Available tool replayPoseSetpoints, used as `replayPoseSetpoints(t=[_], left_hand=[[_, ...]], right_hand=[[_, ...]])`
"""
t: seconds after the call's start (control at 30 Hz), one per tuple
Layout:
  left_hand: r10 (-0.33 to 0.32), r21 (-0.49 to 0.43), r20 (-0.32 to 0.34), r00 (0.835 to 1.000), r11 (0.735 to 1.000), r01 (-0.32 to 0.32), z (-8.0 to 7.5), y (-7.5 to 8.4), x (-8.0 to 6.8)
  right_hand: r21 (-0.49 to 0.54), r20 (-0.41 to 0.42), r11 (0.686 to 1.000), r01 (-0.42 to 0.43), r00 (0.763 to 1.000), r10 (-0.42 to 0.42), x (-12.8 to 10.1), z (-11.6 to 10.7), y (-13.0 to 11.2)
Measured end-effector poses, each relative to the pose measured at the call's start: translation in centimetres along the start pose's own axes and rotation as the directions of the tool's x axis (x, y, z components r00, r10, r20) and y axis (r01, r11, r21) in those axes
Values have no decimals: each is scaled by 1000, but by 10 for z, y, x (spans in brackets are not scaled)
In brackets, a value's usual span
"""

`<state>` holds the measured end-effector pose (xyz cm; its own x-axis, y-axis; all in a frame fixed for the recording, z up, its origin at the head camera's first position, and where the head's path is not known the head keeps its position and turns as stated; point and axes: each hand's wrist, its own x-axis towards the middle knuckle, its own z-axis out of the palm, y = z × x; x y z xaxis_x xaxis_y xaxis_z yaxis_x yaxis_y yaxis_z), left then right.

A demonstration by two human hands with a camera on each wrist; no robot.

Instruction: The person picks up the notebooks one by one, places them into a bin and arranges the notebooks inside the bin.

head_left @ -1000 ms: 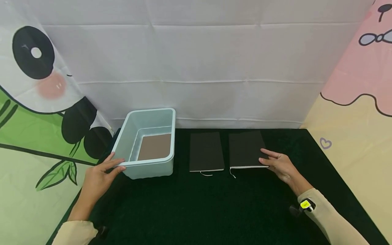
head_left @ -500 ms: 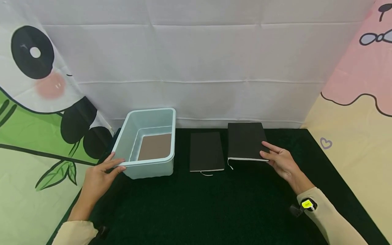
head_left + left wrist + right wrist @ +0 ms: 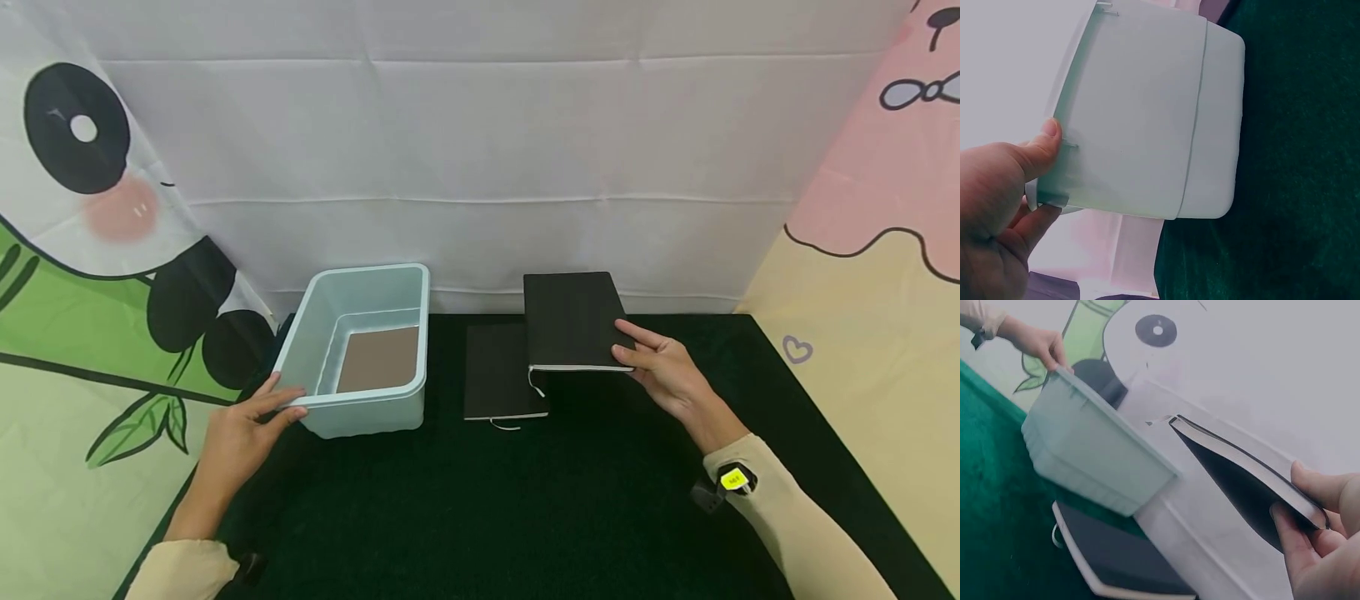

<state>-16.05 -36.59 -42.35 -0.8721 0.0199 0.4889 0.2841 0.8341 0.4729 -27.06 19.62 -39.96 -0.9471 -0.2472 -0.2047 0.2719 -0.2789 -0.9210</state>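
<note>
White backdrop (image 3: 480, 150) behind, printed side panels (image 3: 847, 342) to left and right, dark green cloth (image 3: 480, 500) below.

Right hand (image 3: 671, 379): pinching the held book (image 3: 573, 321) at its near right corner. Book is off the cloth; the right wrist view shows it apart from the flat book (image 3: 498, 371), which lies on the cloth. In the head view the held book overlaps the flat book's right side.

Left hand (image 3: 243, 425): gripping the rim of the tub (image 3: 367, 414) at its near left corner, thumb on the outer wall, well apart from both books.

Key relation: held book extends leftward from the right hand, toward the tub's right wall. Order across the cloth, left to right: left hand, tub, flat book, held book, right hand. Long axes of tub and both books appear to run roughly away from the person, so near parallel. Left hand is the nearer to the tub, right hand to the flat book.

Tub floor shows a brown patch (image 3: 381, 360); whether lining or object, cannot tell.
</note>
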Motion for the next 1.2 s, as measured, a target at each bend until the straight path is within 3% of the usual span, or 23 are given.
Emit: replayPoseSetpoints(t=[0.63,1.2], left_hand=[[-3,-4,-2,1000,1000,3,-2,2,0],[3,-21,-9,1000,1000,-3,-2,2,1]], right_hand=[[-35,90,999,34,995,-30,27,78,-22],[-126,153,990,69,987,-49,66,154,-19]])
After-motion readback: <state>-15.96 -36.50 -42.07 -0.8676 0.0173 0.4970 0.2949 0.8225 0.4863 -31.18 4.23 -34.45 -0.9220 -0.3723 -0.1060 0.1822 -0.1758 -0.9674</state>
